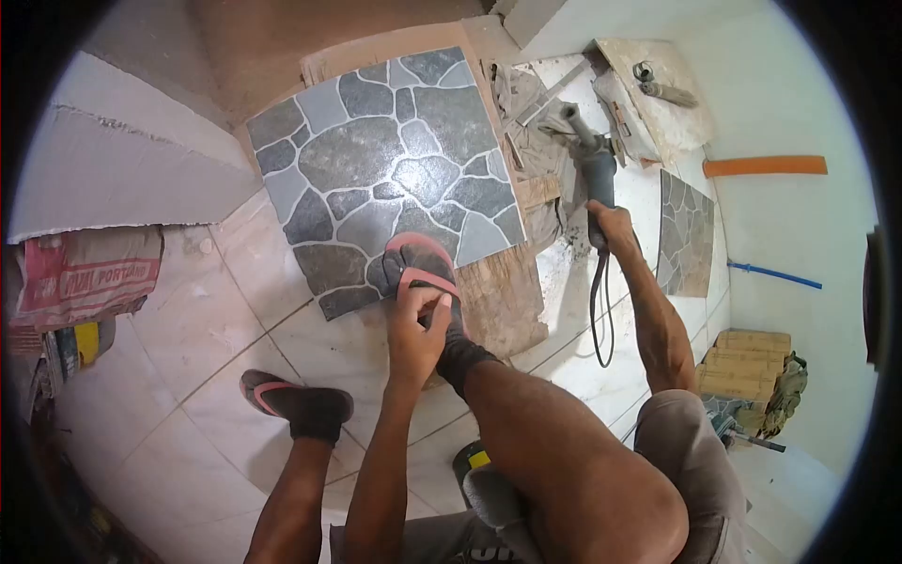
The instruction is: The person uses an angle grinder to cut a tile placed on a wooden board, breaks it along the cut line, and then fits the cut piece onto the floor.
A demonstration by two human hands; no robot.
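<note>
My right hand is wrapped around the rear grip of a dark angle grinder. The grinder's side handle points up and away, and its cord loops down below my wrist. A large stone-patterned tile lies over a wooden board. My right foot, in a black split-toe sock and a pink-strapped flip-flop, presses on the tile's near edge. My left hand is at that foot, beside the strap. Its fingers are bent and closed; whatever they might pinch is hidden.
A cut piece of patterned tile leans near the right wall, close to stacked cardboard boxes. Rumpled cloth and a dusty board lie beyond the grinder. A cement bag is at left.
</note>
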